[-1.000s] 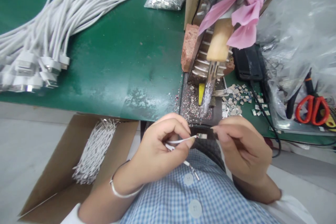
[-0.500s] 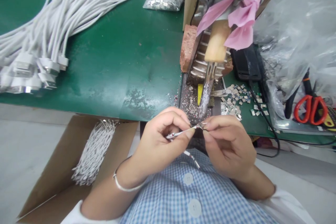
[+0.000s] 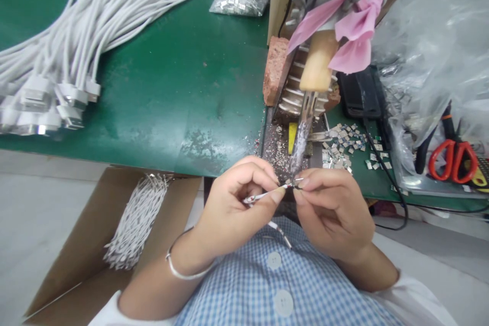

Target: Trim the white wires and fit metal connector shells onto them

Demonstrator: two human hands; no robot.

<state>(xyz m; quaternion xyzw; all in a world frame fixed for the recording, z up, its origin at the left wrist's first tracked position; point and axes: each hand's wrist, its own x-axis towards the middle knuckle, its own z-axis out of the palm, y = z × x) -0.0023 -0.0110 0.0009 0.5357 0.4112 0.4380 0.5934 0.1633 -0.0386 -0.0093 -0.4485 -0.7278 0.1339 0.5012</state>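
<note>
My left hand (image 3: pixel 240 204) is closed on a thin white cable (image 3: pixel 262 196), pinching it near its stripped end. A tail of cable with bare wires (image 3: pixel 281 236) hangs below that hand, over the checked apron. Fingers of my right hand (image 3: pixel 332 209) pinch a small metal piece (image 3: pixel 299 180) against the cable's end; its exact kind is too small to make out. Just above the fingertips is the tip of a soldering iron (image 3: pixel 300 147), pointing down with its wooden handle (image 3: pixel 317 63) tied up by pink cloth (image 3: pixel 355 35). The tip appears to touch the joint.
White USB cables (image 3: pixel 87 25) lie bundled on the green table (image 3: pixel 164 97). Small metal connectors (image 3: pixel 344 142) are scattered right of the iron, near red-handled scissors (image 3: pixel 453 160). A brick (image 3: pixel 275 69) props the stand. Below, a cardboard box (image 3: pixel 87 224) holds more white cables (image 3: pixel 139 219).
Both hands stay almost in place. The cable end and the metal piece have shifted very slightly at the iron's tip; the whole view has moved a little.
</note>
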